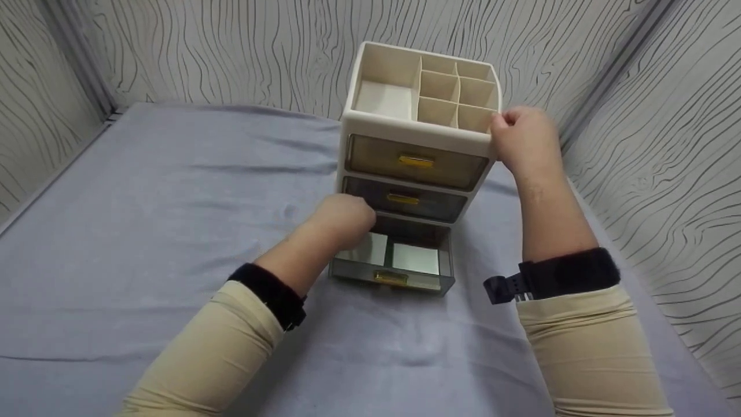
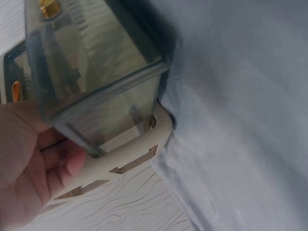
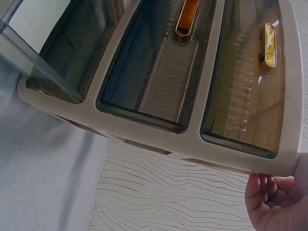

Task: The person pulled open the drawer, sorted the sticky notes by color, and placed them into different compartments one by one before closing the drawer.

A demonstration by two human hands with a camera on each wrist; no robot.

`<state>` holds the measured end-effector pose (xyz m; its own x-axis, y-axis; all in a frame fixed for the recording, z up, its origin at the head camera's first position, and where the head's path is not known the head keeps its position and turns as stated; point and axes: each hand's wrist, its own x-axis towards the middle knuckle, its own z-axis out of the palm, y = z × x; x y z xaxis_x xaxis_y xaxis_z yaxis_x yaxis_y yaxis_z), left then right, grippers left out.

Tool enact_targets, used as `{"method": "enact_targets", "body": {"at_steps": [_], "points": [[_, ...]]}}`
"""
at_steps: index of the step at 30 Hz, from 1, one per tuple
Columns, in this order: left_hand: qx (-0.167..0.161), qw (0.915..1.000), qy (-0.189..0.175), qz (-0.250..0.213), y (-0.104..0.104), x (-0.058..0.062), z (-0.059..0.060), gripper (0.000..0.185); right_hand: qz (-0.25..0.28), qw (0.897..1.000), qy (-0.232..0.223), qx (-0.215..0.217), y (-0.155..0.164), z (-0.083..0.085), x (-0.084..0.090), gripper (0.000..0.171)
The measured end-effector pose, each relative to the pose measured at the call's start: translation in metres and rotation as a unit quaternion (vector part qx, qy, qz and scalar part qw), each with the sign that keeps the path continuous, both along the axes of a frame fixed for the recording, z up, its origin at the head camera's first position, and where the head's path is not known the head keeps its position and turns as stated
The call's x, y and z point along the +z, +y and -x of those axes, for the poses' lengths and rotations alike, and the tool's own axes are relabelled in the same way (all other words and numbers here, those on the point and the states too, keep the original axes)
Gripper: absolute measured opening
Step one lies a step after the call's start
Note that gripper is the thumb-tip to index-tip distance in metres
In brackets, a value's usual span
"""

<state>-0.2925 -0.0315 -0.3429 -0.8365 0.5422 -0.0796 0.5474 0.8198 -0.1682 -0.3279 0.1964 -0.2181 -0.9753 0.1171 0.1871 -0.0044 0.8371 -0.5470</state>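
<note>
Here the grey cloth (image 1: 145, 231) covers the table under both forearms and runs out to the wood-grain patterned walls (image 1: 666, 145) beyond the hands. The cream drawer organizer (image 1: 418, 136) stands upright on the cloth, directly ahead of the hands, its open top divided into one large and several small compartments. The right hand (image 1: 524, 139) is at the organizer's top right front corner, fingers curled over the rim, gripping it; the right wrist view shows those curled fingers (image 3: 269, 192) just beside the cream frame edge. The top drawer (image 1: 417, 162) and middle drawer (image 1: 403, 200) sit closed in the frame, between the two hands, each with a small gold handle. The bottom drawer (image 1: 393, 263), smoky and transparent, is pulled out toward the person. The left hand (image 1: 344, 217) rests at this drawer's left rear side; the left wrist view shows its fingers (image 2: 57, 163) curled against the drawer wall, grasping it.
</note>
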Motion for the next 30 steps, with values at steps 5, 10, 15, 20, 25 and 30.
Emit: {"method": "enact_targets", "body": {"at_steps": [5,10,15,20,25,30], "points": [[0.012,0.9997,-0.004,0.019,0.004,-0.006,0.002,0.021,0.004,1.000,0.001,0.002,0.001,0.000,0.000,0.044],[0.018,0.9997,-0.002,0.017,0.006,-0.008,0.004,0.017,0.008,1.000,0.004,0.002,0.003,-0.001,0.000,0.044],[0.022,0.9990,-0.013,0.036,0.007,-0.015,0.006,0.017,-0.001,1.000,0.004,0.000,0.002,0.000,0.000,0.045],[0.028,0.9982,-0.032,0.043,0.007,-0.021,0.008,0.018,-0.004,1.000,0.005,0.001,0.002,0.000,-0.001,0.045],[0.028,0.9980,-0.048,0.030,0.007,-0.017,0.007,0.017,-0.003,1.000,0.003,-0.001,0.001,0.000,0.000,0.045],[0.019,0.9981,-0.057,-0.008,0.004,-0.010,-0.002,0.018,-0.005,1.000,0.005,0.001,0.000,0.001,-0.001,0.045]]}}
